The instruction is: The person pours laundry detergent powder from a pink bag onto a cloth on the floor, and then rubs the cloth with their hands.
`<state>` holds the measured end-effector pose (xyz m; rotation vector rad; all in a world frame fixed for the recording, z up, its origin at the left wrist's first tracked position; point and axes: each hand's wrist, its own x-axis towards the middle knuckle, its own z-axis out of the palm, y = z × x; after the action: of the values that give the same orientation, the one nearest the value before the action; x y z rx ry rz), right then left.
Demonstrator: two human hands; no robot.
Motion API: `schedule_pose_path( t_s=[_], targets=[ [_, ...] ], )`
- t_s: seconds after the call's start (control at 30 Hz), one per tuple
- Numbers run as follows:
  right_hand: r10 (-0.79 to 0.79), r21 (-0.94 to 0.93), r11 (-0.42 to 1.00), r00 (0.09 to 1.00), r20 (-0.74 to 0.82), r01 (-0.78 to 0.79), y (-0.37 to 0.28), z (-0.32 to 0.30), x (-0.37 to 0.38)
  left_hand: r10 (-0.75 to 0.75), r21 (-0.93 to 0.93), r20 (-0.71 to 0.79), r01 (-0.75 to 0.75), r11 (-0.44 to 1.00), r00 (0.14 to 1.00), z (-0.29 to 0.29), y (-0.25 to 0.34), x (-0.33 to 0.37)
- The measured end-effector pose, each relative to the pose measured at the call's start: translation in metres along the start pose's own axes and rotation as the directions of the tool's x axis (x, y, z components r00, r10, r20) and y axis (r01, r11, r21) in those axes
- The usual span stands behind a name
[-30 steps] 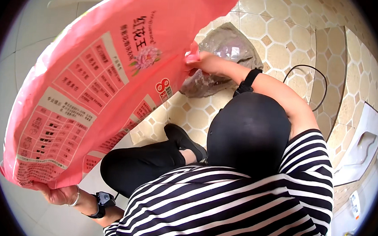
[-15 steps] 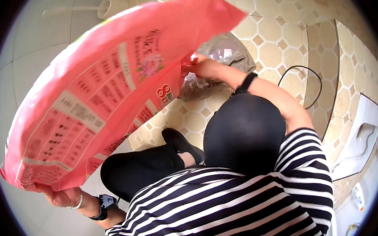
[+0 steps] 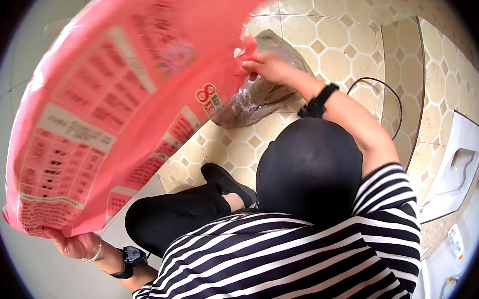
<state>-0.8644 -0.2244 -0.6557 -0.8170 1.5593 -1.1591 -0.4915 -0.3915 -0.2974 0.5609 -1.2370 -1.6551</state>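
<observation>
A large pink printed plastic bag (image 3: 138,122) stretches across the left and upper part of the view, with rows of print and a flower picture on its side. Its lower corner is pinched between the thumb and fingers of my left hand (image 3: 78,245), near my wrist strap. Farther up, my right hand (image 3: 273,69) grips the bag's right edge, where the plastic bunches. Beneath that hand, a crumpled greyish see-through plastic bag (image 3: 264,99) lies on the tiled floor, partly hidden by the pink bag. What the pink bag contains, if anything, is hidden.
Octagon-patterned floor tiles (image 3: 332,38) extend to a low raised step (image 3: 403,77) on the right. A black cable (image 3: 399,101) curves across it. Farther right is a white recessed fixture (image 3: 455,169). My bent knee (image 3: 309,166) and black shoe (image 3: 227,182) are close below the bags.
The pink bag's upper part has swung up and left, partly out of view, and now covers the white container at the upper left. My right hand has risen slightly; my left stays nearly in place.
</observation>
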Motion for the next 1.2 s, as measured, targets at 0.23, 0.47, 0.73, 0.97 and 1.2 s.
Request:
schedule_pose_path(
  t_s=[0.23,0.47,0.73,0.97,1.2],
  targets=[
    [0.005,0.218,0.976,1.000,0.014,-0.008,0.030,-0.021,0.005,-0.135,-0.096,0.362,0.181,0.979,0.922,0.021,-0.023,0.012],
    [-0.001,0.030,1.000,0.994,-0.106,0.004,-0.005,-0.036,-0.007,-0.112,-0.067,0.365,0.146,0.987,0.924,0.027,-0.021,0.010],
    [-0.031,0.137,0.988,0.961,-0.276,0.071,-0.004,-0.034,-0.018,-0.129,-0.031,0.376,0.152,0.988,0.918,0.038,-0.028,0.008],
    [0.065,0.384,0.923,0.981,-0.181,0.010,0.001,-0.052,-0.021,-0.148,-0.054,0.381,0.181,0.982,0.913,0.045,-0.036,0.014],
    [0.024,0.115,0.993,0.979,-0.204,0.000,-0.006,-0.045,-0.027,-0.166,-0.077,0.456,0.225,0.971,0.874,0.049,-0.045,0.014]
  ],
)
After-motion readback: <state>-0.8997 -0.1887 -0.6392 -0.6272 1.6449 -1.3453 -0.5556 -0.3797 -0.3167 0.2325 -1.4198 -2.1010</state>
